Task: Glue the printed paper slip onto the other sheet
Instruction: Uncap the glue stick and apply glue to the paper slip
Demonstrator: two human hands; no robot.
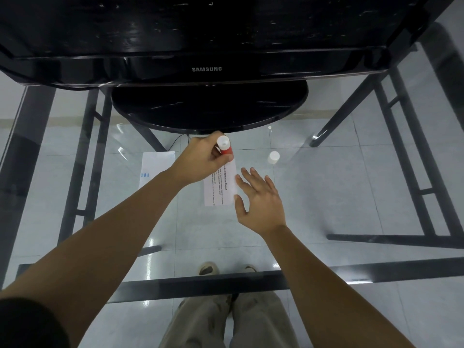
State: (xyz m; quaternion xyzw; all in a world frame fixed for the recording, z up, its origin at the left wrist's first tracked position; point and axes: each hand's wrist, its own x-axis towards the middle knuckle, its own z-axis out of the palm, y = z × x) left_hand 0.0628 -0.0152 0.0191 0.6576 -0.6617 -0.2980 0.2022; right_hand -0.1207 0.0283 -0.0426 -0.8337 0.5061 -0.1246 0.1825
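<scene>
The printed paper slip [221,187] lies on the glass table, its text running lengthwise. My left hand [204,158] holds a red and white glue stick [224,146] over the slip's far end. My right hand [261,199] rests with fingers spread at the slip's right edge, touching it. The other sheet [155,167], white with small blue marks, lies to the left, partly hidden by my left forearm. A white cap [273,157] stands on the glass to the right of the slip.
A black Samsung monitor [206,69] with a round base [208,109] stands at the far side of the glass table [339,184]. Metal frame legs and a tiled floor show through the glass. My legs and shoes are visible below.
</scene>
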